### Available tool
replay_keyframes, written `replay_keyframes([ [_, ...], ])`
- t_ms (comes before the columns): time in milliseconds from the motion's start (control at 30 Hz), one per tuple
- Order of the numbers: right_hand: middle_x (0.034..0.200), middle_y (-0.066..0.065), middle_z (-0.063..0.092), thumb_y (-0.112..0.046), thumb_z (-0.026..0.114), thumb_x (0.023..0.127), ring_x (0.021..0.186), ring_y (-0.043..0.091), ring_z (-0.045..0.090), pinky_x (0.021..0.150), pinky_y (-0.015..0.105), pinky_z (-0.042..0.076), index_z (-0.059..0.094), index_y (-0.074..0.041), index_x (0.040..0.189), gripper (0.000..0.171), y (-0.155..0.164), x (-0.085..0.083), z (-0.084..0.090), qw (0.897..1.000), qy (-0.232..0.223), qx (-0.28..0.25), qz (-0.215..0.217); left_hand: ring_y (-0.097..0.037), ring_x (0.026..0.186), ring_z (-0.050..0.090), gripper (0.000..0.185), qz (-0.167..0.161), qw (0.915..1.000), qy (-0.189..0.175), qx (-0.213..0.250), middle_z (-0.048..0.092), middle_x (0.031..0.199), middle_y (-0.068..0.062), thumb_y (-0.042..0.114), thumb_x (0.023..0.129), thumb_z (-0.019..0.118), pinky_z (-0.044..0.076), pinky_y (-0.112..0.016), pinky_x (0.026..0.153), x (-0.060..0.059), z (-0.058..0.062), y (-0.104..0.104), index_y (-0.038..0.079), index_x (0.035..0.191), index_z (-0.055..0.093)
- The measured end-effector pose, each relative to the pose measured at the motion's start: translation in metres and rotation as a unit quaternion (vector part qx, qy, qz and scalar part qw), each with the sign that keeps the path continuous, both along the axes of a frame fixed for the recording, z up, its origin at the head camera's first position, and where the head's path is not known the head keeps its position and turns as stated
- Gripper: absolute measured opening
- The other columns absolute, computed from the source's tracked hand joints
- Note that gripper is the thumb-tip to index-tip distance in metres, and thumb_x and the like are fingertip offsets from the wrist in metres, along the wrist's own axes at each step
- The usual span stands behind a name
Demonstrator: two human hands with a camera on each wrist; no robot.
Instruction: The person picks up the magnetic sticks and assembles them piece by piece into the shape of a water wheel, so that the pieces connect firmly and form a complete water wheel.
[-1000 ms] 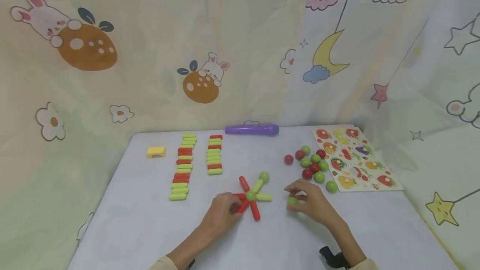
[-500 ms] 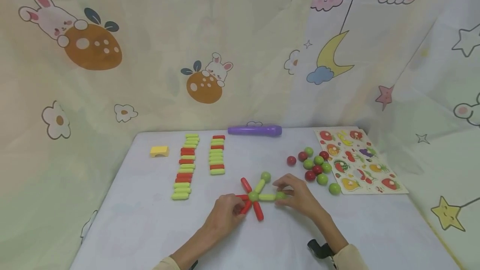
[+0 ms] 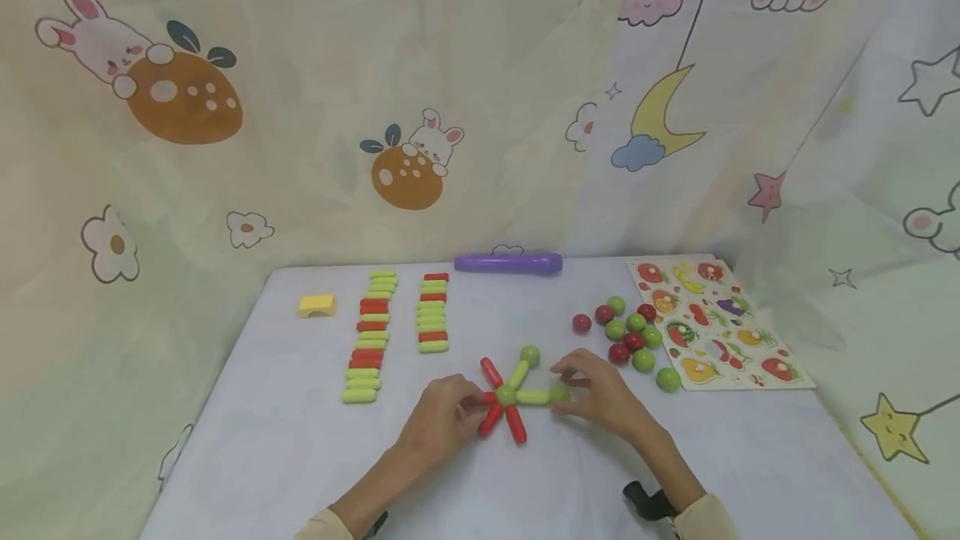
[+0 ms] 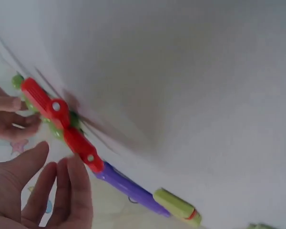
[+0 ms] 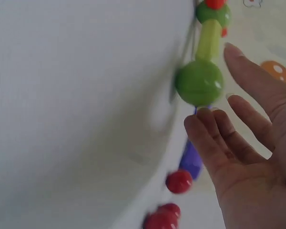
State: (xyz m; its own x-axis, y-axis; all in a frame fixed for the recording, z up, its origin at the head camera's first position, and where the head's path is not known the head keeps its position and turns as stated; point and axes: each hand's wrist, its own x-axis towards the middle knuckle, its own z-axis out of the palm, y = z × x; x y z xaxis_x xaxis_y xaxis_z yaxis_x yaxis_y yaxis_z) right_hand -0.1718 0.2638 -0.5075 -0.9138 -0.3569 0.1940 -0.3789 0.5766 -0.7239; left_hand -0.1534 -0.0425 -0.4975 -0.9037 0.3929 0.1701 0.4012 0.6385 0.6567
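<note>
A star-shaped build lies on the table, with a green ball (image 3: 507, 395) at its centre and red and light-green rods around it. One light-green rod (image 3: 519, 374) carries a green ball (image 3: 530, 355) at its tip. Another green ball (image 3: 559, 393) sits at the end of the right-pointing rod (image 3: 533, 397). My right hand (image 3: 606, 394) is around that end ball, thumb and fingers spread beside it in the right wrist view. My left hand (image 3: 438, 422) is at the left red rod (image 3: 488, 398); in the left wrist view its fingers (image 4: 77, 179) are extended and apart from the thumb.
Two columns of red and light-green rods (image 3: 365, 354) lie at the left, near a yellow block (image 3: 317, 305). A purple stick (image 3: 508, 263) is at the back edge. Loose red and green balls (image 3: 633, 341) lie beside a fruit sticker sheet (image 3: 716, 325) at the right.
My right hand has moved left with the green ball, which now meets the right-pointing rod's end. My left hand has shifted slightly from the lower-left red rod to the left one.
</note>
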Motion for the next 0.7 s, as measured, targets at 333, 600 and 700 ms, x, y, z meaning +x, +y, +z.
replay_keyframes([
  [333, 0.118, 0.022, 0.069, -0.006, 0.091, 0.085, 0.108, 0.04, 0.065, 0.09, 0.057, 0.06, 0.074, 0.003, 0.118, 0.038, 0.062, 0.02, 0.025, 0.958, 0.122, 0.159, -0.206, -0.01, 0.079, 0.066, 0.019, -0.027, 0.9956, 0.034, -0.084, 0.077, 0.09, -0.001, 0.006, 0.089, 0.088, 0.061, -0.026, 0.075, -0.01, -0.002, -0.003, 0.006, 0.108, 0.084],
  [600, 0.135, 0.037, 0.06, -0.003, 0.085, 0.089, 0.125, 0.056, 0.055, 0.099, 0.069, 0.052, 0.073, 0.007, 0.122, 0.037, 0.098, 0.022, 0.014, 0.941, 0.029, 0.24, -0.237, -0.006, 0.078, 0.061, 0.027, -0.04, 0.9972, 0.012, -0.063, 0.078, 0.096, -0.002, 0.006, 0.088, 0.089, 0.058, -0.022, 0.073, 0.003, -0.003, 0.005, 0.006, 0.114, 0.083],
  [700, 0.131, 0.037, 0.063, 0.0, 0.084, 0.09, 0.124, 0.056, 0.057, 0.102, 0.069, 0.05, 0.075, 0.007, 0.119, 0.031, 0.101, 0.021, 0.009, 0.944, 0.01, 0.238, -0.23, -0.006, 0.08, 0.062, 0.037, -0.046, 0.997, 0.005, -0.063, 0.079, 0.104, -0.001, 0.01, 0.089, 0.09, 0.059, -0.022, 0.074, 0.007, -0.005, 0.009, 0.01, 0.125, 0.08],
])
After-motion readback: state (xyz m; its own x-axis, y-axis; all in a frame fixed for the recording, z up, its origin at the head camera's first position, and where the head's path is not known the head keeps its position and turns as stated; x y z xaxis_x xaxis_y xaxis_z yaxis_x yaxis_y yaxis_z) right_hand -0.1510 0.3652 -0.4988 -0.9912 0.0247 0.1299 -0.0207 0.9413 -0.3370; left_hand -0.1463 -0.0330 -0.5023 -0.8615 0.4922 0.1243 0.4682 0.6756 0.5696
